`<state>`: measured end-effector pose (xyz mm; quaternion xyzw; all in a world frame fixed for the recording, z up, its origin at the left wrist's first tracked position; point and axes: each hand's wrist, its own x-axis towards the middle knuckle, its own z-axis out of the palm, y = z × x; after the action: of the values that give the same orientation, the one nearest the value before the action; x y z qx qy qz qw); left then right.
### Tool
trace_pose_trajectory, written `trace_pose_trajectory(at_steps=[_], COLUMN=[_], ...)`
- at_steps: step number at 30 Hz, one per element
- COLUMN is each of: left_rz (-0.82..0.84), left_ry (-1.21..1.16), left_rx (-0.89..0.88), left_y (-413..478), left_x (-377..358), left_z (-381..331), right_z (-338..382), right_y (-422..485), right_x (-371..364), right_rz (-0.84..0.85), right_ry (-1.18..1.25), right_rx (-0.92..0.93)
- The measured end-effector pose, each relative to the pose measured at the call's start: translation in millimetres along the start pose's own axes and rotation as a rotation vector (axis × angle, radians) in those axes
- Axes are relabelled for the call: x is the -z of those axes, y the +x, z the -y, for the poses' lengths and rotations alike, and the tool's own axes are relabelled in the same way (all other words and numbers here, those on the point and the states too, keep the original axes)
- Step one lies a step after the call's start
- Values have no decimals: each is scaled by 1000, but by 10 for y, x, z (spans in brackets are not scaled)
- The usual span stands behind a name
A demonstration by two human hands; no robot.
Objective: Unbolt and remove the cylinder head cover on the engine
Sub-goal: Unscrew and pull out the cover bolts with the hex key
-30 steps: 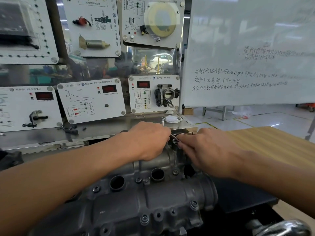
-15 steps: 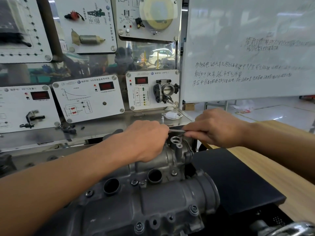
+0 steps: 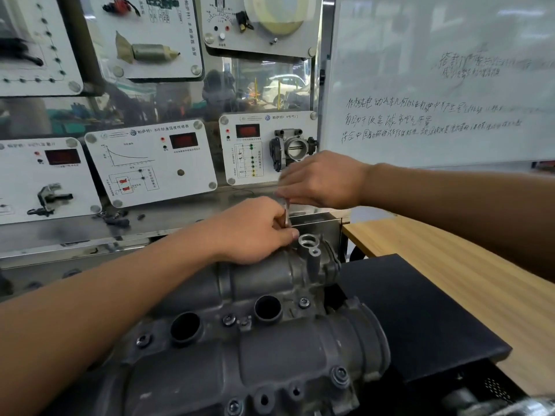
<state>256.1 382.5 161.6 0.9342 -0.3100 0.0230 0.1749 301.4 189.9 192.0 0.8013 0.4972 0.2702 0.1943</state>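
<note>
Only the head cam to go on here. The grey cast-metal cylinder head cover [image 3: 270,355] is sitting on the engine, near and centre in the scene. It's on a flat black mat [image 3: 420,319] that lies on the light wooden counter [image 3: 450,259] to the right. It's nowhere near off yet, I reckon. I can see several small silver flanged bolts [image 3: 304,302] seated along the near and middle runs of the cover, and none of them looks backed out.

The action is at the far end. The left hand [image 3: 255,229] rests on the far hump of the cover with its fingers curled, pinching the upright shaft of a thin silver L-shaped key [image 3: 287,214]. The right hand [image 3: 321,181] is just above it and to the right, fingers closed round the top arm of that key. The key's tip and whatever bolt it's in are hidden behind the left hand, so I can't say if that one is loose or only just being started. Just right of the left fingertips is a bright round machined port [image 3: 308,241].

My read: early days. One far bolt is in hand, the rest are left to undo, then the lift-off. Behind it all are white training panels [image 3: 150,163], with a whiteboard [image 3: 435,85] far right.
</note>
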Motion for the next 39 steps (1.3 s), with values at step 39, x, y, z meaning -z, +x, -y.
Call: trace_pose_trajectory(at_steps=[39], left_rz=[75], left_ry=[333], left_rx=[-90], left_y=[-135], left_x=[202], left_z=[85], right_z=[525], right_y=[197], right_x=[-174], right_rz=[10], right_ry=[1225], right_rx=[-635])
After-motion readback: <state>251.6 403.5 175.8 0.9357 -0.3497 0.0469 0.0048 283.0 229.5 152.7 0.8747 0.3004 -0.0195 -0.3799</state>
